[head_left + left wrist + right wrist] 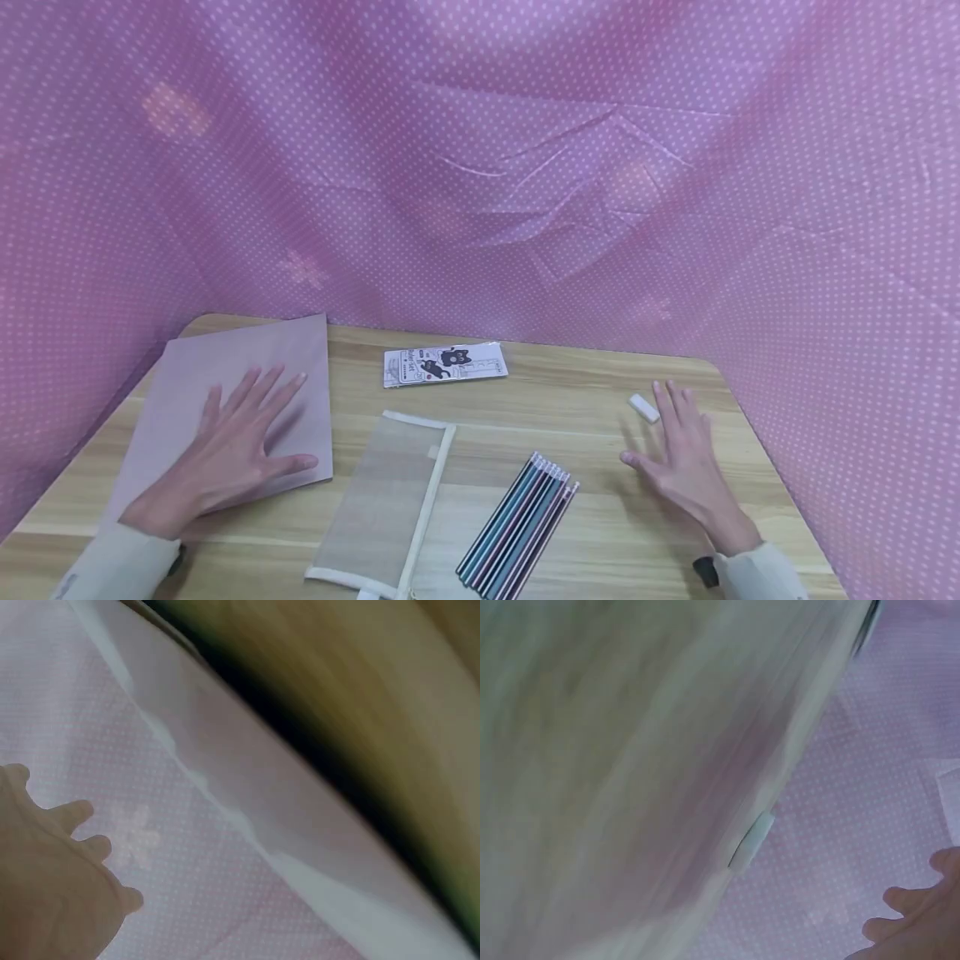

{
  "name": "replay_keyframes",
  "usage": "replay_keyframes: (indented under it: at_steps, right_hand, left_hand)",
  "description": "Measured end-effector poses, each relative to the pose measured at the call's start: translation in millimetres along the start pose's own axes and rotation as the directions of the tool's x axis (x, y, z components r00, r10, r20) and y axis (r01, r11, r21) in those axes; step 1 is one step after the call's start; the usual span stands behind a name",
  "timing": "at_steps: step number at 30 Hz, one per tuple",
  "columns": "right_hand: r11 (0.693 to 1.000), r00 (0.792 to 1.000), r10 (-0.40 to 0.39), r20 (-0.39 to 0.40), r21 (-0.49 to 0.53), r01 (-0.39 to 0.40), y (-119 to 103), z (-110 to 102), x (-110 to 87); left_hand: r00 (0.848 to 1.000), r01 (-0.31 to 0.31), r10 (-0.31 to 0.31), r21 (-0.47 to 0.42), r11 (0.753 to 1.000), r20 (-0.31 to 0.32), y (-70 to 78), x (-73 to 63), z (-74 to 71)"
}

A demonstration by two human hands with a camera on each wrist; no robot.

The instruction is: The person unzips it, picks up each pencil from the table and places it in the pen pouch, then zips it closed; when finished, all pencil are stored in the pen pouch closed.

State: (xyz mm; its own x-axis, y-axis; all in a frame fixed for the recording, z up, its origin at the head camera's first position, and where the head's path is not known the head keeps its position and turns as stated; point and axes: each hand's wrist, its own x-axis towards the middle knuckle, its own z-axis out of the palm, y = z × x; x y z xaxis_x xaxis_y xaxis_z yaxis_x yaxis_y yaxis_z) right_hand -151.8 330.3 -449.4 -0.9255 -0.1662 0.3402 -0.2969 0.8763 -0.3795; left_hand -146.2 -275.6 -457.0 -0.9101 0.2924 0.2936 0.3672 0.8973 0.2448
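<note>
My left hand [232,450] is spread out, fingers apart, over a flat pale pink sheet or folder [300,358] on the left of the table; a shadow falls beneath it. In the left wrist view the same hand [60,877] shows at the lower left. On the right, my right hand [686,458] has its fingers extended and its thumb out, holding nothing. Its fingertips come close beside a small white eraser [643,408]. The right wrist view shows that eraser [751,841] lying on the table, apart from the fingers [907,900].
A translucent mesh pouch [382,500] with pale edging lies left of centre. Several dark, metallic-looking pencils [517,529] lie side by side at the front middle. A packaged ruler set [446,365] with black cats sits at the back. Pink dotted cloth [480,208] surrounds the wooden table [570,400].
</note>
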Motion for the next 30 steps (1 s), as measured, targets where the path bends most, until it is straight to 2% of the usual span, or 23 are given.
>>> replay_keyframes:
  at_steps: [5, 8, 10, 12, 15, 18, 22, 25, 30]
  right_hand:
    - [0.991, 1.000, 0.006, -0.012, 0.135, -0.004, -15, 2, 0.1]
    - [0.975, 0.999, 0.042, -0.003, 0.220, -0.040, -30, 4, 0.4]
    - [0.959, 0.999, 0.052, -0.016, 0.281, -0.045, -39, 7, 0.2]
    - [0.929, 0.998, 0.045, -0.042, 0.368, -0.026, -48, 10, -0.4]
    - [0.868, 0.996, 0.013, -0.093, 0.496, 0.035, -61, 14, -1.4]
    - [0.792, 0.993, -0.017, -0.115, 0.605, 0.084, -74, 19, -1.8]
    - [0.724, 0.993, -0.058, -0.100, 0.681, 0.110, -96, 27, -2.6]
    - [0.713, 0.993, -0.093, -0.072, 0.692, 0.117, -114, 34, -3.8]
    - [0.695, 0.988, -0.158, 0.002, 0.710, 0.110, -142, 45, -6.4]
  left_hand:
    - [1.000, -0.023, 0.024, -0.120, 0.993, 0.001, 14.3, 2.0, 1.6]
    - [1.000, -0.026, 0.028, -0.208, 0.978, 0.008, 25.2, 3.9, 2.5]
    - [0.999, -0.006, 0.015, -0.267, 0.964, 0.032, 32.8, 5.2, 2.2]
    - [0.998, 0.025, -0.007, -0.312, 0.950, 0.060, 41.1, 5.7, 0.8]
    - [0.995, 0.071, -0.040, -0.377, 0.923, 0.090, 52.1, 5.7, -0.6]
    - [0.996, 0.069, -0.039, -0.411, 0.909, 0.080, 61.2, 5.0, 0.0]
    - [0.998, 0.019, 0.006, -0.386, 0.922, 0.064, 75.3, 0.3, 2.4]
    - [0.994, -0.036, 0.071, -0.349, 0.936, 0.086, 89.3, -6.5, 4.9]
    - [0.972, -0.115, 0.169, -0.293, 0.949, 0.165, 111.1, -19.5, 7.4]
